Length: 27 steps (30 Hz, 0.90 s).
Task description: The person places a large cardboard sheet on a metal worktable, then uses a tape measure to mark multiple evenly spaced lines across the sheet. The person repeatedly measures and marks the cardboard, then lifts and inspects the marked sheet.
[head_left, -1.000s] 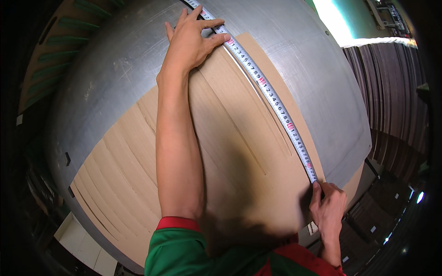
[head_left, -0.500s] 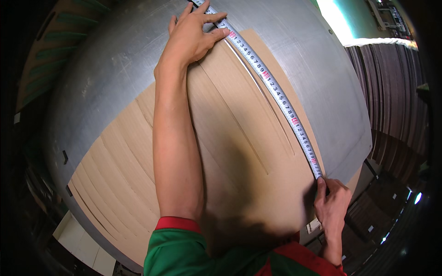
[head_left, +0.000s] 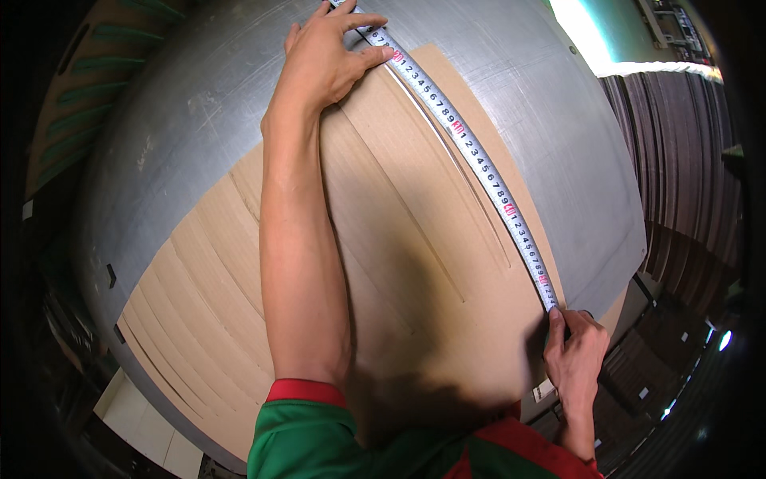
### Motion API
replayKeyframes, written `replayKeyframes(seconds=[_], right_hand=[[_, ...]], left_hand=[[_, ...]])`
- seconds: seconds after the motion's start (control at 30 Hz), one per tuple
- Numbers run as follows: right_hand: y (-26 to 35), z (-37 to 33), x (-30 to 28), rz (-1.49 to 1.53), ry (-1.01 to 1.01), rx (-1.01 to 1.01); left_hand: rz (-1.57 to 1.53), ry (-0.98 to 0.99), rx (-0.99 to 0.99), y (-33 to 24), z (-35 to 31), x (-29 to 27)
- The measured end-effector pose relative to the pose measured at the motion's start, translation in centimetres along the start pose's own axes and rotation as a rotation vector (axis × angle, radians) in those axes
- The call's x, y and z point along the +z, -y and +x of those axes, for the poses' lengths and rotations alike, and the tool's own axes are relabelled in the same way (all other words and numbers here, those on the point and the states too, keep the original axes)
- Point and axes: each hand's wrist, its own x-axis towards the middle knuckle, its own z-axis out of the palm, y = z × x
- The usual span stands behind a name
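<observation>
Head view: tape measure (head_left: 471, 152) stretched over cardboard (head_left: 399, 263), left hand (head_left: 327, 60) pressing one end, right hand (head_left: 573, 355) pinching the other

Under the work we see a grey metal table (head_left: 558, 144), scratched and dull, its bare part widest toward the far right corner. Off its right edge stands a dark stack of ribbed sheets (head_left: 686, 160), with a bright green-white strip of floor (head_left: 586, 32) beyond the far edge. Off the left edge we make out a tan board with green slots (head_left: 72, 104), and pale floor tiles (head_left: 148, 423) show below the near left corner.
</observation>
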Motion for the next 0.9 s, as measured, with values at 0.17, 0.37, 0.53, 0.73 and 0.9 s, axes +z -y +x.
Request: replayKeyframes(seconds=[0.17,0.37,0.53,0.73,0.9], right_hand=[[-0.05,0.08,-0.09,0.002,0.003,-0.007],[-0.17,0.23,-0.15,-0.006,0.014,-0.011],[-0.38,0.26,-0.02,-0.004,0.003,-0.018],[-0.30,0.53,-0.14,-0.008,0.016,-0.028],[-0.48,0.59,-0.24,-0.029,0.014,-0.081]], left_hand=[[-0.008,-0.018,-0.007,-0.11,-0.08,0.20],[-0.028,-0.014,-0.002,-0.08,0.16,0.18],[0.000,-0.010,-0.030,-0.60,-0.01,0.03],[0.011,-0.022,-0.020,-0.63,0.04,0.17],[0.024,-0.033,-0.001,0.22,0.57,0.77]])
